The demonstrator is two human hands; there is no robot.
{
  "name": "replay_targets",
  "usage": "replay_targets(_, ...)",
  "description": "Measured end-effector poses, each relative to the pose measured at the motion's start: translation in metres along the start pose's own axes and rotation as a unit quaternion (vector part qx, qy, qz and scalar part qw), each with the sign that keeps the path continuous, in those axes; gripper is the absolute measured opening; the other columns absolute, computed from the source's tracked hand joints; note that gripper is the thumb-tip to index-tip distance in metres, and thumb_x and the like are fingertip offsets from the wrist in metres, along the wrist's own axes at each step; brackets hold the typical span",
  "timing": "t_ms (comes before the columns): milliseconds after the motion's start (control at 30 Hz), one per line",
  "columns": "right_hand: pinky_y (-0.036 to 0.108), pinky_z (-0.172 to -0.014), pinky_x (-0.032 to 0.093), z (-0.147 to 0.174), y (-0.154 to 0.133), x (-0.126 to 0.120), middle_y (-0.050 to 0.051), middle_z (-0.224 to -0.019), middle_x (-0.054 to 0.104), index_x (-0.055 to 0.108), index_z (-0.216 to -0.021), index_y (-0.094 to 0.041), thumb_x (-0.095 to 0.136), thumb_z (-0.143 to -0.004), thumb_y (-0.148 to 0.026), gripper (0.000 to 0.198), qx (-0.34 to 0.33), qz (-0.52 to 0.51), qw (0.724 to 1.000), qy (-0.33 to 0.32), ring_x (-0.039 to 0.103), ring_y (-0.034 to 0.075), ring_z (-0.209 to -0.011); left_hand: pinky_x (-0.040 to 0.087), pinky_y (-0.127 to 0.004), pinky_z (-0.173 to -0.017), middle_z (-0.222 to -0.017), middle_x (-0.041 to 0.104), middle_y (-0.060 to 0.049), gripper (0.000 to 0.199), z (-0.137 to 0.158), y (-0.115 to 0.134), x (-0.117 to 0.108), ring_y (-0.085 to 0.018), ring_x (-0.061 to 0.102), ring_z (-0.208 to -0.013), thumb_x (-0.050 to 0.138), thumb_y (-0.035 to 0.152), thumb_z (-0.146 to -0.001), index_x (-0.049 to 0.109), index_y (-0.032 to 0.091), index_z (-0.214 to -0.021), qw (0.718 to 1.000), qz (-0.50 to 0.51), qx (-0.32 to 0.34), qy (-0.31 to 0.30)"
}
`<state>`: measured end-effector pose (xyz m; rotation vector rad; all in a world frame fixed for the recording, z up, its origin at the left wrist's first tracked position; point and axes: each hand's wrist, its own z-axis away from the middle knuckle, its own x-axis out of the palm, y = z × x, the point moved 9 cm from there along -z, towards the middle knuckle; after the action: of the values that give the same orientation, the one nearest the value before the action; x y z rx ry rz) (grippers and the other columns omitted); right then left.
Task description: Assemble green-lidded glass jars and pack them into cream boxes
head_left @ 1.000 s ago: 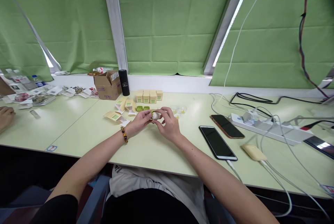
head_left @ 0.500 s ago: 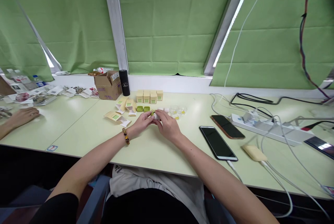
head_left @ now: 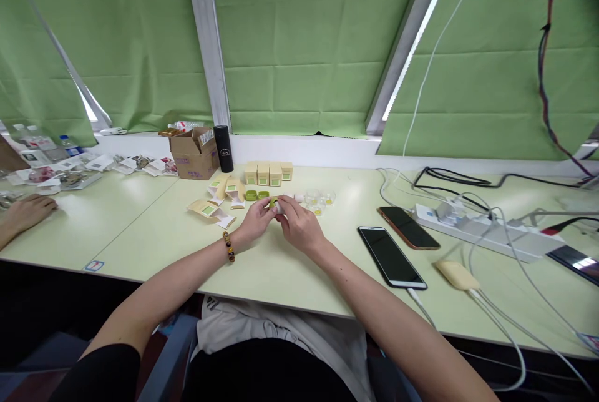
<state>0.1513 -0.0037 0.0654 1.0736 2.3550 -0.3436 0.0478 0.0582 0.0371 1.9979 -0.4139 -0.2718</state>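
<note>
In front of me my left hand (head_left: 255,221) pinches a small green case (head_left: 272,201). Right against it, my right hand (head_left: 302,225) closes its fingers on a small white cylinder (head_left: 279,207); its exact kind is too small to tell. Just beyond the fingers are two green cases (head_left: 257,195) side by side. Several clear round containers with yellow inside (head_left: 326,198) lie to the right, near a white piece (head_left: 298,198). Partly unfolded cream cartons (head_left: 206,208) lie left of my hands, and upright cream boxes (head_left: 263,175) stand behind.
A cardboard box (head_left: 194,155) and a black cylinder (head_left: 223,148) stand by the wall. To the right lie two phones (head_left: 392,256), a power strip (head_left: 486,233), a yellowish charger block (head_left: 457,274) and loose cables. Another person's hand (head_left: 30,211) rests at far left.
Both hands stay together, with the green case now tilted up and more visible between the fingers. The other person's hand has shifted left.
</note>
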Motion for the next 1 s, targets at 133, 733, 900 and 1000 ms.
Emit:
replay_targets(133,0.040,-0.084,0.066,0.000,-0.002,-0.004,0.021,-0.132,0.070,0.059,-0.139,-0.014,0.048,-0.103,-0.019,0.038,-0.011,-0.005,1.000,0.018,0.072,0.030,-0.115,0.053,-0.036,-0.097,-0.119,0.071,-0.013,0.051,0.002,0.004,-0.001,-0.023,0.067,-0.110,0.071,0.054,-0.091,0.065,0.015,-0.123,0.999,-0.022,0.021,0.013)
replay_targets(733,0.046,-0.095,0.064,0.000,-0.006,-0.001,0.020,-0.130,0.067,0.049,-0.149,-0.017,0.042,-0.104,-0.016,0.046,0.003,-0.053,0.998,0.013,0.067,0.030,-0.121,0.051,-0.029,-0.076,-0.098,0.069,-0.008,0.056,0.001,0.009,0.005,-0.017,0.059,-0.084,0.077,0.059,-0.084,0.067,0.013,-0.114,0.999,-0.021,0.004,-0.034)
replay_targets(900,0.048,-0.099,0.063,0.001,-0.003,0.001,0.020,-0.131,0.067,0.051,-0.148,-0.018,0.043,-0.104,-0.019,0.045,0.012,-0.060,0.998,0.006,0.067,0.030,-0.122,0.053,-0.031,-0.084,-0.105,0.070,-0.010,0.056,0.001,0.006,0.006,-0.019,0.064,-0.092,0.076,0.058,-0.086,0.067,0.013,-0.118,0.999,0.005,-0.007,-0.049)
replay_targets(1000,0.049,-0.100,0.062,0.002,-0.001,0.004,0.020,-0.132,0.067,0.052,-0.148,-0.018,0.045,-0.104,-0.019,0.045,0.018,-0.064,0.998,0.002,0.067,0.031,-0.123,0.053,-0.031,-0.084,-0.105,0.070,-0.010,0.055,0.001,0.003,0.006,-0.019,0.065,-0.092,0.075,0.057,-0.087,0.067,0.013,-0.118,0.998,0.011,-0.016,-0.051)
